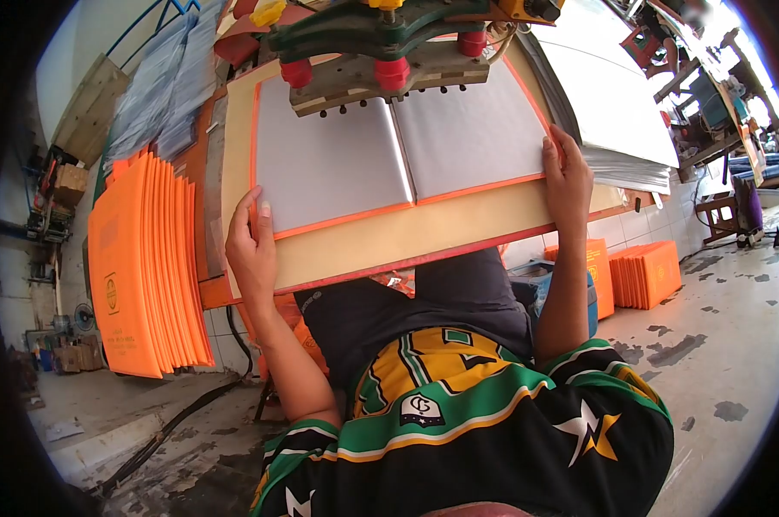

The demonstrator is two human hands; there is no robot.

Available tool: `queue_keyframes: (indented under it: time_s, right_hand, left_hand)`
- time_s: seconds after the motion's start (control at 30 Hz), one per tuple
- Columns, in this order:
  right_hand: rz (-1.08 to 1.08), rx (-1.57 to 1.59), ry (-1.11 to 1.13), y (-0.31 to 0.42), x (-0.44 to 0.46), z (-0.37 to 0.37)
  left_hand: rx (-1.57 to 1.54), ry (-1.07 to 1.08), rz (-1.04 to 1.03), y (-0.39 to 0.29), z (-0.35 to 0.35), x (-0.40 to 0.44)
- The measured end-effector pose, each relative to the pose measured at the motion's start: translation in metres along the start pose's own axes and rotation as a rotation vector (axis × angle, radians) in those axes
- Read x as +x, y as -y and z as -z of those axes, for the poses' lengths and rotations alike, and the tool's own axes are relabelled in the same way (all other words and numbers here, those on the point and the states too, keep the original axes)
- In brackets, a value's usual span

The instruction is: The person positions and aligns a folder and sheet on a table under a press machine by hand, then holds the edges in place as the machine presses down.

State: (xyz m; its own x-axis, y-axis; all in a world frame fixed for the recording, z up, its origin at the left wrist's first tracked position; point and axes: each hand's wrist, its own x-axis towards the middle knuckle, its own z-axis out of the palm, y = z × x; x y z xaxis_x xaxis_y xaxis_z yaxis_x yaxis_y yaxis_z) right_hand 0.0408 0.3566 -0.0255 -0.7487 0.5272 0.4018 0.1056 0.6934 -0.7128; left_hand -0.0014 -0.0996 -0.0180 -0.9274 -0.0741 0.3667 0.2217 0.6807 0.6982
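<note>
Upper margin: the green cast-metal press [406,33] is cut off by the top edge and hides the upper middle of the open orange folder [338,155]. Hands: some fingers of the left hand [253,246] and right hand [568,181] are hidden from view. Left: the lettering on the front cover of the orange folder stack [144,267] is too small to read. Right: the forearm partly hides the blue container [590,302]; the white sheets [609,77] are cut off above. Background, upper right: workshop clutter [708,95] is blurred by glare. Lower margin: the jersey [493,439] is cut off.
</note>
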Motion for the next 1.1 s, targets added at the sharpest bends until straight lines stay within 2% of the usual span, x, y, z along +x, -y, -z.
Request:
queue_keyframes:
  time_s: [0.2,0.37,1.1]
  right_hand:
    - [-0.012,-0.01,0.01,0.0002,0.0009,0.0004]
    - [-0.022,-0.025,0.016,0.0011,0.0003,0.0015]
    - [-0.013,-0.005,0.017,0.0001,0.0,0.0009]
  left_hand:
    - [-0.004,0.025,0.065,-0.0025,0.002,-0.0006]
    - [0.002,0.005,0.012,0.0043,-0.0003,-0.0006]
    - [0.004,0.01,0.016,0.0006,0.0009,-0.0004]
